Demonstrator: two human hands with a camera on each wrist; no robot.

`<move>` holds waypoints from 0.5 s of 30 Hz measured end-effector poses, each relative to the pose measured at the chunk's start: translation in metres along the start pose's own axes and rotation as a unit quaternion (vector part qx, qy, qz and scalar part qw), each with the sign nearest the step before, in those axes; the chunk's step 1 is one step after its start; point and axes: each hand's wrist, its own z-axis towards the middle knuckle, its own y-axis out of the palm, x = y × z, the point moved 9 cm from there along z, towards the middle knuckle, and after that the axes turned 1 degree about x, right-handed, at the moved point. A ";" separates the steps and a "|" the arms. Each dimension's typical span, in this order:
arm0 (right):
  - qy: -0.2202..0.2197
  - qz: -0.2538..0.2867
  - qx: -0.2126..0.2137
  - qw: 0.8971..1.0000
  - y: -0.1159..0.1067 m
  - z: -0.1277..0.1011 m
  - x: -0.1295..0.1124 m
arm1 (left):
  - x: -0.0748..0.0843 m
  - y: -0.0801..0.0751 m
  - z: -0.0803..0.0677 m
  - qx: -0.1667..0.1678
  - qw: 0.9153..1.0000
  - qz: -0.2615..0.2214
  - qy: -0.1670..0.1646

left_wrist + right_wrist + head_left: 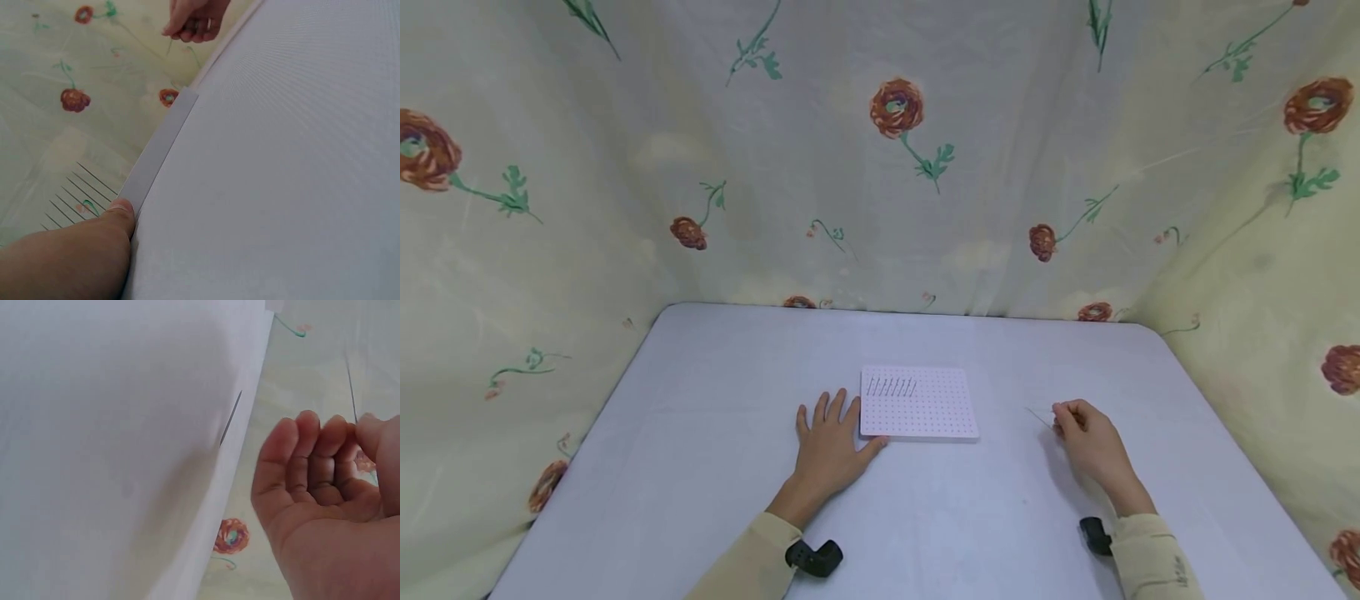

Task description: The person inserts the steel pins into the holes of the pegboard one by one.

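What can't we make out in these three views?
- Needle pinched by the right hand: too thin in the head view to show its tip or eye.
- Needles standing in the perforated board: too small in the head view to count surely; cut off by the frame's bottom edge in the left wrist view.
- Left hand: palm contact hidden by its own back; the left wrist view shows only the thumb against the board edge.

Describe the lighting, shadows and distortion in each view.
Head view: soft even light, faint shadow under the right hand, wide-angle bend in the table edges. Left wrist view: the thumb is close and soft, the pegboard edge sharper. Right wrist view: the fingers are slightly blurred, the tilted table evenly lit.
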 end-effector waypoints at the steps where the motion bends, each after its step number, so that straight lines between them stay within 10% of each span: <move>1: 0.002 0.007 0.004 1.000 -0.001 0.000 -0.001 | 0.000 0.000 0.000 0.000 1.000 -0.002 0.000; 15: 0.038 0.172 0.094 0.980 -0.001 0.008 -0.012 | 0.001 -0.006 -0.001 0.005 1.000 -0.005 0.005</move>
